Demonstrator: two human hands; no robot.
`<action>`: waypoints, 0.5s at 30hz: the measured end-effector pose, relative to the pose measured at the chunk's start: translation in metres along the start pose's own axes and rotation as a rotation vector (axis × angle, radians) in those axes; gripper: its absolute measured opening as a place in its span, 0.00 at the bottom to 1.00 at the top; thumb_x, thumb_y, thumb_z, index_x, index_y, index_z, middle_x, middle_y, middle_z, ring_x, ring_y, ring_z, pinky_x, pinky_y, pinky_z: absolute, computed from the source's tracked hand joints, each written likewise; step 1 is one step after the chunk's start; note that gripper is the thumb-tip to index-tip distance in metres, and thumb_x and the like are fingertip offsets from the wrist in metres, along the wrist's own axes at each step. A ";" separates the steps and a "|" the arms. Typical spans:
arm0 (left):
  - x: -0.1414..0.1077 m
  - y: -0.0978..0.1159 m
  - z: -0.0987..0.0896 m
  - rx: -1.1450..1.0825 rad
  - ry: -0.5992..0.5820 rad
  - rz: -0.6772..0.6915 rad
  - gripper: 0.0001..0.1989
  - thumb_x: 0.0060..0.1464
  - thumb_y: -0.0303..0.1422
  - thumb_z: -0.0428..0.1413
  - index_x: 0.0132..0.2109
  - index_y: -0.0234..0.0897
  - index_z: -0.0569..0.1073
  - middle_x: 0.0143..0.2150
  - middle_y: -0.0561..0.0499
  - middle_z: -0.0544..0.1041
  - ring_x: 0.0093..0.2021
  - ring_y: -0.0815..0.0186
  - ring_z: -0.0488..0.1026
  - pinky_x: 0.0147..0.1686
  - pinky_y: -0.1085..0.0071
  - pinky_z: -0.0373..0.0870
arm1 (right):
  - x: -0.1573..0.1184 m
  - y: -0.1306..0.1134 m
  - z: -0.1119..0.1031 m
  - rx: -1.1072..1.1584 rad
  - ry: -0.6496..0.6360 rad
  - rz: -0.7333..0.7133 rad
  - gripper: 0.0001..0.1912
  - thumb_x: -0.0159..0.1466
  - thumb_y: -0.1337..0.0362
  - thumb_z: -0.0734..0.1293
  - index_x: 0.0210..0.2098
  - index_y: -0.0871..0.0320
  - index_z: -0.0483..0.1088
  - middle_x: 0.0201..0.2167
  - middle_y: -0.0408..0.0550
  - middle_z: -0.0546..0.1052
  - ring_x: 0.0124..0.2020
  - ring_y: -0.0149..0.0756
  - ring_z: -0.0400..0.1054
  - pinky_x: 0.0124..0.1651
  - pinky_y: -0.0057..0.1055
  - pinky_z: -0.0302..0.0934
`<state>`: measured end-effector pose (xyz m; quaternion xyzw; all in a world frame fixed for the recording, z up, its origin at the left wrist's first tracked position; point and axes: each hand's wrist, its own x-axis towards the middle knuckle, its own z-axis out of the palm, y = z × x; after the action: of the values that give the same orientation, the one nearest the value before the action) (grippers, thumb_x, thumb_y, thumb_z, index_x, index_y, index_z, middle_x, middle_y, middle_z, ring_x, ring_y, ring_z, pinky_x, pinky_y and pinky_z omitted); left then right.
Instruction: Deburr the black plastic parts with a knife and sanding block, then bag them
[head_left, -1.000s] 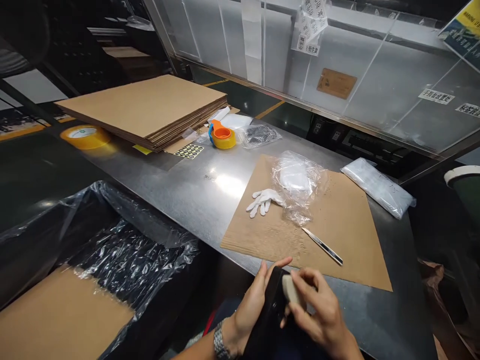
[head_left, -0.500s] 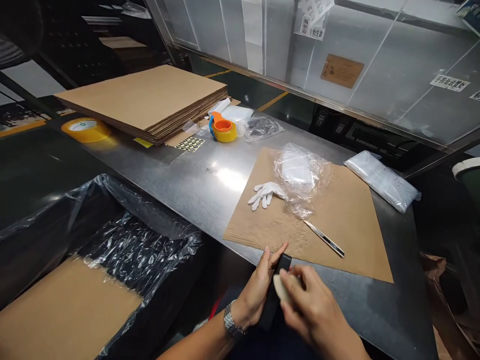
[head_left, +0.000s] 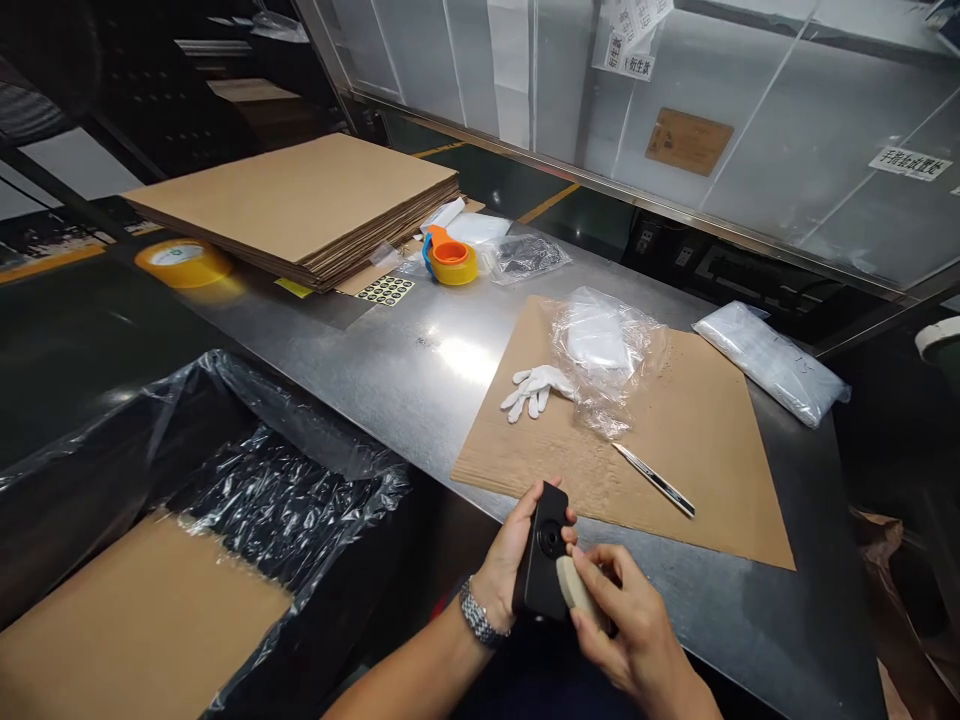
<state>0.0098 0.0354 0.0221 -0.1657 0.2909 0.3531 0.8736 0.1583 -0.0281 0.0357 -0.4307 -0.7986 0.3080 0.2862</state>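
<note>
My left hand (head_left: pixel 510 560), with a metal watch at the wrist, is wrapped round a black oblong part (head_left: pixel 541 570) that has a round recess in its upper face. In my right hand (head_left: pixel 634 615) is a pale beige pad (head_left: pixel 577 588), pinched between thumb and fingers, its edge at the right side of the black part. Both hands are just off the front edge of the table. Beyond them a utility knife (head_left: pixel 654 480) lies on a cardboard sheet (head_left: pixel 705 430), with a white glove (head_left: pixel 538 390) and a clear plastic bag (head_left: pixel 600 340) of white material.
A stack of cardboard (head_left: pixel 315 200) stands at the back left, near yellow tape (head_left: pixel 187 262) and an orange tape dispenser (head_left: pixel 450 255). A clear plastic package (head_left: pixel 772 360) lies at the right. At lower left is a bin lined with black plastic (head_left: pixel 300 500), cardboard inside.
My left hand has turned the black part so its face with the round recess shows. The beige pad has shifted slightly right and down with my right hand.
</note>
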 end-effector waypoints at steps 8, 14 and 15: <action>0.005 0.000 -0.007 -0.132 0.015 0.018 0.16 0.57 0.41 0.46 0.30 0.34 0.67 0.26 0.51 0.66 0.23 0.72 0.66 0.24 0.76 0.66 | 0.004 -0.010 0.010 -0.210 0.164 -0.297 0.29 0.57 0.72 0.60 0.59 0.62 0.55 0.40 0.56 0.63 0.37 0.38 0.61 0.34 0.34 0.65; -0.008 0.009 -0.002 -0.061 -0.051 0.085 0.15 0.58 0.40 0.43 0.41 0.39 0.71 0.31 0.49 0.70 0.25 0.69 0.68 0.29 0.68 0.69 | -0.019 0.070 -0.007 -0.476 0.376 0.041 0.22 0.62 0.65 0.60 0.56 0.58 0.59 0.42 0.54 0.65 0.42 0.38 0.64 0.40 0.34 0.65; -0.011 0.007 0.000 -0.016 -0.079 0.104 0.14 0.58 0.39 0.44 0.45 0.41 0.70 0.32 0.49 0.71 0.27 0.68 0.69 0.31 0.66 0.69 | -0.020 0.089 -0.016 -0.576 0.445 0.157 0.21 0.62 0.61 0.59 0.54 0.58 0.62 0.42 0.53 0.65 0.42 0.38 0.65 0.40 0.34 0.65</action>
<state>-0.0011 0.0348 0.0284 -0.1435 0.2615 0.4065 0.8636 0.2241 -0.0021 -0.0235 -0.6098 -0.7354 -0.0094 0.2952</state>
